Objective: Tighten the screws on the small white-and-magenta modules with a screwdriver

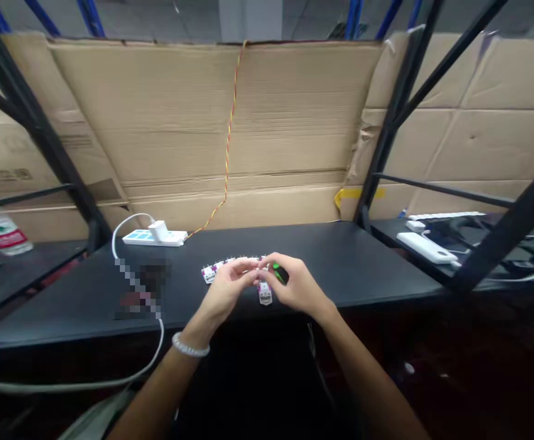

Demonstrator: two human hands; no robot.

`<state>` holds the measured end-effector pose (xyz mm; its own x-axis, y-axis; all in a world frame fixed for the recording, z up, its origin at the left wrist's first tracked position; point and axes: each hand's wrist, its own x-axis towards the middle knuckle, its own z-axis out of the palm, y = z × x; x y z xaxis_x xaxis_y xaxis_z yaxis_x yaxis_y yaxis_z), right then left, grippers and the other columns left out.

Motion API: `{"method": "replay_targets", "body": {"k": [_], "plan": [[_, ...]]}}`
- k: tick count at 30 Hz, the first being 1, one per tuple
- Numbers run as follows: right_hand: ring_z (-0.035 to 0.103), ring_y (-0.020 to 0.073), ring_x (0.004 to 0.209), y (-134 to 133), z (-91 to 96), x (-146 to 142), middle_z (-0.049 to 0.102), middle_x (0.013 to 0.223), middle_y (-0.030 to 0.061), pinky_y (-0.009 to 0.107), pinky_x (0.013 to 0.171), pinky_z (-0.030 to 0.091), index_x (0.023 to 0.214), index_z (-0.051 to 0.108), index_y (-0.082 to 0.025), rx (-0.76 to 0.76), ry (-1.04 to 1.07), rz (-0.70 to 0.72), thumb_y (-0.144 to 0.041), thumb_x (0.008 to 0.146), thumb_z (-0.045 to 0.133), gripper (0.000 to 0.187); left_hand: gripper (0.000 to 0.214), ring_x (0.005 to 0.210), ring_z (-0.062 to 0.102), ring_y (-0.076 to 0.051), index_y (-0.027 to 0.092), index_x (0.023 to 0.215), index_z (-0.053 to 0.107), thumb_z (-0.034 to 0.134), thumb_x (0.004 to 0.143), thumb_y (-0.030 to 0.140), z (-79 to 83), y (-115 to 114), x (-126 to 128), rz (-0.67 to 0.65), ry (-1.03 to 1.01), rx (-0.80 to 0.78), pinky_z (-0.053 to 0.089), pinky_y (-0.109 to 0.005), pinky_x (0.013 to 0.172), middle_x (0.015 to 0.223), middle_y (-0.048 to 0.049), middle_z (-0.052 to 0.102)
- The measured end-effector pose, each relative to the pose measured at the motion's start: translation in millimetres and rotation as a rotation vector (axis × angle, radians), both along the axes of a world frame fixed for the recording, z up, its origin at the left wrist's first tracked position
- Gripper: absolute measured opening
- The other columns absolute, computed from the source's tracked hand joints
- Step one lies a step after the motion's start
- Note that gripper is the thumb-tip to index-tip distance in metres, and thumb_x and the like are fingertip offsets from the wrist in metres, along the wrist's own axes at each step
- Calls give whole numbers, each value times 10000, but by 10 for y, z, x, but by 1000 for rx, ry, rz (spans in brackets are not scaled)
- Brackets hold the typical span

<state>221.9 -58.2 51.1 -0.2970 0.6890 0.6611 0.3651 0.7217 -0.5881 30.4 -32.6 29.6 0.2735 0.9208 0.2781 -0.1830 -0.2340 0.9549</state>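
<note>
My left hand [233, 280] has its fingers pinched together over a row of small white-and-purple blocks [208, 273] on the black table. What is between its fingertips is hidden. Close against it, my right hand [294, 284] is closed, with a black-and-green tool handle [280, 274] tucked in its palm. The working end of that tool does not show. The fingertips of both hands meet above the blocks. Just under them, one white-and-purple block [265, 293] points toward me, near the table's front edge.
A white power strip [175, 238] with a plugged-in adapter [158, 230] lies back left; its white cable [161, 342] droops over the front edge. Cardboard [294, 122] walls the back, between black metal posts [386, 140]. A bottle [5, 232] stands far left.
</note>
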Motion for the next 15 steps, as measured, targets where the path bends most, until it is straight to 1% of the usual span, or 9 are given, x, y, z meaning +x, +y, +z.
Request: {"method": "replay_targets", "body": {"k": [5, 7, 10, 12, 15], "plan": [[734, 185, 872, 60, -55, 33, 800, 1014, 63, 306, 843, 557, 1085, 733, -204, 44, -47, 32, -228, 1003, 645, 123, 371, 870, 709, -172, 166, 951, 716, 916, 762, 415, -26, 0, -23, -24, -12, 2, 604, -297, 802, 944, -30, 741], [736, 189, 871, 71, -61, 49, 797, 994, 67, 307, 829, 557, 1052, 742, -206, 87, -72, 47, -210, 1007, 635, 116, 355, 874, 707, -168, 166, 940, 710, 907, 777, 412, -33, 1, -26, -40, -13, 10, 606, -297, 810, 949, -25, 730], [717, 183, 821, 71, -49, 63, 775, 918, 58, 297, 781, 550, 992, 744, -208, 150, -80, 53, -202, 1008, 639, 106, 358, 911, 717, -184, 168, 951, 723, 898, 785, 433, -52, 16, -31, -47, -27, 27, 608, -313, 835, 985, -42, 743], [703, 175, 784, 63, -37, 65, 757, 877, 46, 288, 751, 542, 978, 739, -209, 172, -72, 52, -207, 1007, 648, 96, 359, 875, 717, -191, 163, 941, 743, 881, 797, 462, -59, 32, -36, -56, 10, 44, 607, -324, 831, 949, -54, 759], [688, 171, 755, 53, -29, 59, 740, 849, 35, 285, 725, 532, 965, 730, -211, 172, -79, 37, -228, 1006, 658, 84, 346, 802, 707, -195, 164, 893, 756, 823, 849, 502, -44, 46, -46, -57, 124, 92, 604, -335, 809, 851, -53, 764]]}}
